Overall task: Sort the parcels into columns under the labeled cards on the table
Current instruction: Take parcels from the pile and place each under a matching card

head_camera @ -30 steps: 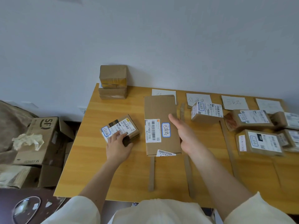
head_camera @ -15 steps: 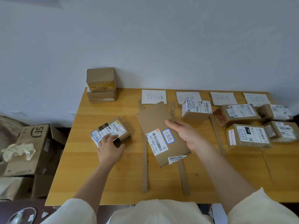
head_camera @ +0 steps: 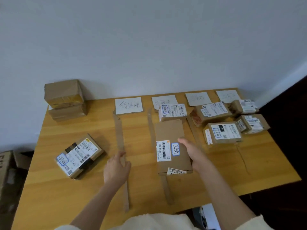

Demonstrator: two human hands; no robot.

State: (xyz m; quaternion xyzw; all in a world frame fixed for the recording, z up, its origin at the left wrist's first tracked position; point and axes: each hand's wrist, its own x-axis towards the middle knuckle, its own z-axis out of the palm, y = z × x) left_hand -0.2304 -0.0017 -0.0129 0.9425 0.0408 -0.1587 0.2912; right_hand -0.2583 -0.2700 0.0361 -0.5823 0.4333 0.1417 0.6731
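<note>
A flat brown parcel (head_camera: pixel 169 135) with a barcode label and a blue-ringed tag lies in the second column, just below a small labelled parcel (head_camera: pixel 172 112). My right hand (head_camera: pixel 194 154) grips its right edge, thumb on top. My left hand (head_camera: pixel 116 168) is open and holds nothing, its fingers over a cardboard divider strip (head_camera: pixel 120 135). A small labelled parcel (head_camera: pixel 78 155) sits apart on the left of the table (head_camera: pixel 49 188). Four handwritten cards (head_camera: pixel 128 105) (head_camera: pixel 163 99) (head_camera: pixel 197 98) (head_camera: pixel 227 96) line the back.
Two plain brown boxes (head_camera: pixel 64 98) are stacked at the back left corner. Several sorted parcels (head_camera: pixel 222 132) lie under the two right cards. A second divider strip (head_camera: pixel 150 128) runs beside the flat parcel. An open carton (head_camera: pixel 6 171) stands on the floor to the left.
My right hand has carried the flat parcel rightward into the second column and straightened it. My left hand has let go of the small left parcel and moved right to the divider strip.
</note>
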